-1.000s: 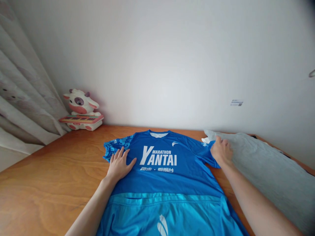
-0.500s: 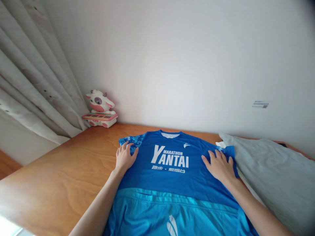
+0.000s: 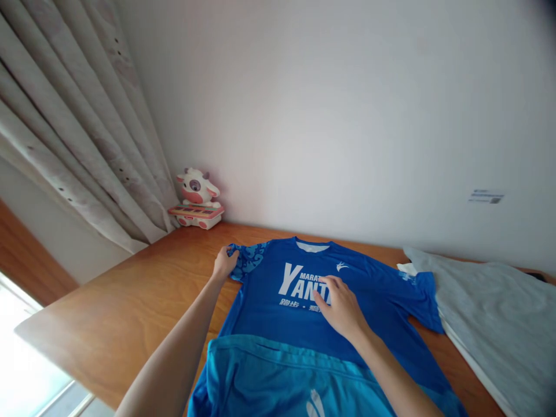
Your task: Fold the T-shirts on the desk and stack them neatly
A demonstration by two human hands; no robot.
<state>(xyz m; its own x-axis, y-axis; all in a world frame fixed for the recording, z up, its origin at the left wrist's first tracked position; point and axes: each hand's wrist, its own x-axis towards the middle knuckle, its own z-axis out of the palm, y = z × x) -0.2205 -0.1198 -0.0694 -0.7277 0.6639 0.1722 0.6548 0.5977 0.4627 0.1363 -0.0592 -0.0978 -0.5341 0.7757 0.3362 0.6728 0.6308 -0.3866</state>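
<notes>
A dark blue T-shirt (image 3: 269, 318) with white lettering lies face up, its collar toward the wall. Its lower part is lighter blue, with a folded edge across the middle. My left hand (image 3: 226, 262) pinches the patterned sleeve at the shirt's left side. Over the white lettering on the chest is my right hand (image 3: 341, 304), fingers apart and holding nothing. The right sleeve lies spread out, touching a grey cloth.
The wooden tabletop (image 3: 130, 295) carries a cow-shaped toy keyboard (image 3: 197, 200) at its back left corner, beside a curtain (image 3: 82, 116). A grey cloth (image 3: 490, 313) lies at the right. A wall (image 3: 325, 116) rises behind.
My left hand has moved to the sleeve's outer end and closed on it. My right hand has left the right sleeve area and moved left over the chest. The view has shifted slightly left.
</notes>
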